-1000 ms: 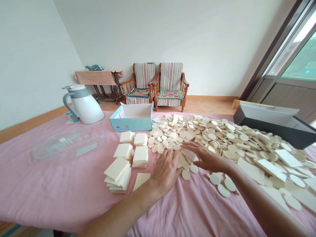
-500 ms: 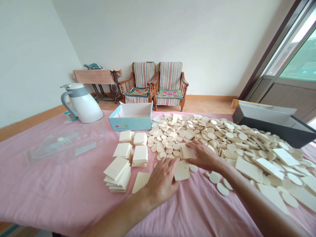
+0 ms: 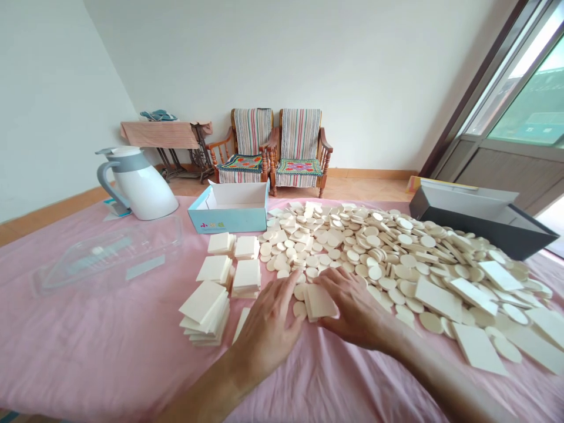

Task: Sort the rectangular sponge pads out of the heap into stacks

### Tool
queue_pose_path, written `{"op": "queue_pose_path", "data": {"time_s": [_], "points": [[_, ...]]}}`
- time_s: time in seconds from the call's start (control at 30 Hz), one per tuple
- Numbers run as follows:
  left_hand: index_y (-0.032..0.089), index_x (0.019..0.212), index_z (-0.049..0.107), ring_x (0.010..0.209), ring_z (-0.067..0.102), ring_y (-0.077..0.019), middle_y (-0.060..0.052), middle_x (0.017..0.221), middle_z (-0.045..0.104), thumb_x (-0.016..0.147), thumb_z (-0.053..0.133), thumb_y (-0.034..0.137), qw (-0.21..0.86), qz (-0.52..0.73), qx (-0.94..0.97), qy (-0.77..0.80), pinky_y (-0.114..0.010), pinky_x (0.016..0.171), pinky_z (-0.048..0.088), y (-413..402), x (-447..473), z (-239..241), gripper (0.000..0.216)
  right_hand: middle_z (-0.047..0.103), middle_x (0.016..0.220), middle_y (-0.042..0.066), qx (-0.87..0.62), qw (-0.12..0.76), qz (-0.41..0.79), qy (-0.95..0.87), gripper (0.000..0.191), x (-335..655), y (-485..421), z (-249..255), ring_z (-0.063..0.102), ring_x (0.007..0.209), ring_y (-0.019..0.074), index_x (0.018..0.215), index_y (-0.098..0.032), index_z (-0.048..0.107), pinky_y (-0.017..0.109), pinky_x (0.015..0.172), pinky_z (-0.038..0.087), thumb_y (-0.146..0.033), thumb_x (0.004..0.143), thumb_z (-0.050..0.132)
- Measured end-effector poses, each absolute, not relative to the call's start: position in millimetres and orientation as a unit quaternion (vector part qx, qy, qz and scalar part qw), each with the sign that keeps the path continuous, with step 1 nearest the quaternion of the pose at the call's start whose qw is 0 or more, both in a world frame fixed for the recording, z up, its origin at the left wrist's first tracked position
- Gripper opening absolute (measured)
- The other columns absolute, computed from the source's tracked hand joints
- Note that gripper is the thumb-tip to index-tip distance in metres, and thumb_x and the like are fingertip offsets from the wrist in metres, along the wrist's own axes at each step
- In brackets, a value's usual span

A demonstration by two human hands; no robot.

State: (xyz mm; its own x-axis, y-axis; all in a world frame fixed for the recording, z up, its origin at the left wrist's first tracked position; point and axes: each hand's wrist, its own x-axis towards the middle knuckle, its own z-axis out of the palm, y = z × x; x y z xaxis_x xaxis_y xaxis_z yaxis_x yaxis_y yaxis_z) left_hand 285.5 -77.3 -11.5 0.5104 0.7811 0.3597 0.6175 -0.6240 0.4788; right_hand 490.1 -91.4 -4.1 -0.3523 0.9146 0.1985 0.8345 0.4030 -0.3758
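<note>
Between my hands lies a short overlapping set of cream square tiles (image 3: 321, 302), like thin wood or card. My right hand (image 3: 355, 308) grips its right side, fingers at the far edge and thumb at the near one. My left hand (image 3: 268, 323) is left of the tiles, fingers stretched forward and thumb apart, with nothing seen in it. A few round discs (image 3: 299, 309) lie by its thumb. Stacks of square tiles (image 3: 205, 305) stand to the left, and another square tile (image 3: 240, 324) is partly hidden behind my left hand.
A large heap of discs and rectangular pieces (image 3: 405, 258) spreads over the right of the pink cloth (image 3: 110, 352). Behind are a light blue box (image 3: 233, 220) and a dark box (image 3: 489, 226). A white jug (image 3: 147, 191) and clear plastic packaging (image 3: 106, 258) are at left.
My right hand has come nearer, bringing square tiles from the heap's edge. My left hand has shifted left, off the tile by its fingers. The whole view has turned slightly right.
</note>
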Motion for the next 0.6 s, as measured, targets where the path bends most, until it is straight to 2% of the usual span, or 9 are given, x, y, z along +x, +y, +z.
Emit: {"op": "queue_pose_path", "data": {"time_s": [0.13,0.27,0.4,0.5,0.6], "points": [[0.023,0.133,0.043,0.109,0.062,-0.0209,-0.007,0.119,0.064,0.085,0.050,0.012,0.074,0.343,0.842,0.411,-0.036,0.092,0.054,-92.0,259.8,-13.2,0.049,0.057,0.100,0.007,-0.533,0.164,0.101,-0.824,0.040,491.4,-91.0,-13.2,0.049,0.096,0.0254,0.108,-0.019,0.056,0.043,0.085,0.040,-0.018,0.070,0.065],[0.019,0.122,0.052,0.100,0.065,-0.0191,-0.007,0.106,0.068,0.089,0.048,0.013,-0.014,0.388,0.820,0.419,-0.030,0.087,0.054,-110.2,224.7,-33.1,0.034,0.056,0.103,0.008,-0.535,0.215,0.129,-0.807,0.044,485.7,-95.0,-11.4,0.051,0.096,0.0251,0.114,-0.020,0.054,0.042,0.084,0.042,-0.018,0.072,0.064],[0.016,0.123,0.054,0.102,0.064,-0.0197,-0.008,0.110,0.068,0.089,0.051,0.012,-0.089,0.389,0.805,0.439,-0.029,0.091,0.051,-127.0,196.0,-56.1,0.035,0.056,0.104,0.008,-0.545,0.295,0.164,-0.767,0.041,456.0,-105.6,-4.2,0.052,0.095,0.0255,0.113,-0.022,0.053,0.041,0.080,0.045,-0.027,0.075,0.067],[0.017,0.126,0.054,0.103,0.065,-0.0204,-0.008,0.112,0.068,0.089,0.054,0.012,-0.112,0.377,0.801,0.452,-0.030,0.093,0.050,-136.1,187.8,-66.4,0.037,0.056,0.099,0.007,-0.533,0.302,0.182,-0.769,0.038,426.8,-110.8,-2.4,0.052,0.093,0.0254,0.106,-0.023,0.054,0.040,0.078,0.046,-0.028,0.072,0.070],[0.016,0.134,0.048,0.107,0.064,-0.0211,-0.009,0.120,0.066,0.090,0.051,0.012,-0.102,0.375,0.799,0.460,-0.030,0.093,0.051,-141.6,189.3,-70.9,0.044,0.056,0.099,0.006,-0.523,0.289,0.183,-0.780,0.038,403.0,-110.4,-3.4,0.051,0.093,0.0259,0.103,-0.022,0.053,0.041,0.079,0.046,-0.028,0.069,0.072]]}}
